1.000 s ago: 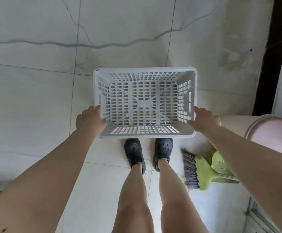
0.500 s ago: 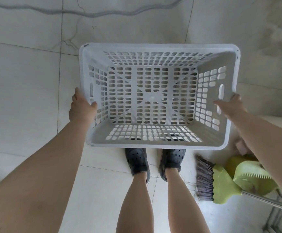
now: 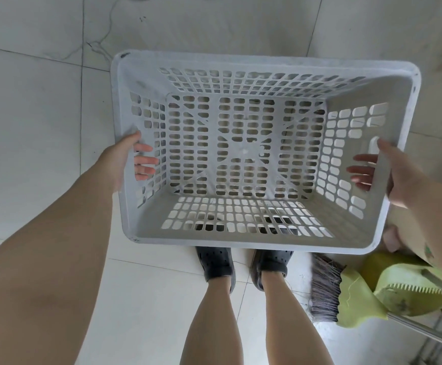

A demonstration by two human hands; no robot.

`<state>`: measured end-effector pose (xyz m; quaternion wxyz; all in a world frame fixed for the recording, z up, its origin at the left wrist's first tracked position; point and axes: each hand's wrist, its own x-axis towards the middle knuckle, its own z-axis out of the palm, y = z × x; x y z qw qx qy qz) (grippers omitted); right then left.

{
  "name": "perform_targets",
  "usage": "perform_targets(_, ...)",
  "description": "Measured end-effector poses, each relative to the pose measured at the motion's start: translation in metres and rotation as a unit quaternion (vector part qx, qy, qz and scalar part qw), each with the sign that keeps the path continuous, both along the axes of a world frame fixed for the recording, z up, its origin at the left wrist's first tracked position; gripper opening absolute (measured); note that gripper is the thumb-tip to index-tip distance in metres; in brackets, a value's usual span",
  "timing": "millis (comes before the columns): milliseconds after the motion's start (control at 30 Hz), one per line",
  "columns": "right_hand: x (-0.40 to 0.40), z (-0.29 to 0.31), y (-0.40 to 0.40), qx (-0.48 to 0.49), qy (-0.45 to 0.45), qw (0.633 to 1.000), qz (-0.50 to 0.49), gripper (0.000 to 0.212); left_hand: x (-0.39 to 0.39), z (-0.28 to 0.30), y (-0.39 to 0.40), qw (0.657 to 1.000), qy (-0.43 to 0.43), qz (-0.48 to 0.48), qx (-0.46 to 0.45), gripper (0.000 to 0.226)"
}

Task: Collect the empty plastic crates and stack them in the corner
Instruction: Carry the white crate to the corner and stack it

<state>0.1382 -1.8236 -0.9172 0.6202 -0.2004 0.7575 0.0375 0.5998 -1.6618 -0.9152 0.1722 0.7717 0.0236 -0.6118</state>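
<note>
Here, an empty grey slotted plastic crate [image 3: 248, 154] is held in the air above tiled floor [image 3: 30, 127]; left hand [image 3: 125, 162] and right hand [image 3: 388, 172] each curl closed around an end wall

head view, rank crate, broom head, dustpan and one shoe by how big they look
1. crate, largest by far, though held nearest the camera
2. and 3. broom head and dustpan, alike; dustpan partly hidden
4. left shoe, its toe under the crate
</note>
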Motion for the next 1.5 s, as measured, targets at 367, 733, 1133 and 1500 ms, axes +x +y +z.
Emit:
perform_targets(367, -0.006, 0.002, -0.004, 0.017, -0.041, 0.999, 0.019, 0.057, 0.004, 0.011, 0.004, 0.999, 0.037, 0.001, -0.017, 0.036)
perform_targets(733, 0.001, 0.16, -0.018, 0.021, -0.032, 0.999, 0.009, 0.058, 0.001, 0.175, 0.01, 0.998, 0.014, 0.052, -0.013, 0.036)
perform_targets(1133, -0.059, 0.429, -0.007, -0.067, -0.087, 0.989, -0.095, 0.064, -0.048, 0.452, -0.035, 0.991, -0.034, 0.072, -0.106, 0.05)
perform_targets(1500, -0.133, 0.528, 0.033, -0.138, -0.121, 0.968, -0.173, 0.066, -0.114, 0.553, -0.097, 0.983, -0.065, -0.036, -0.167, 0.073)
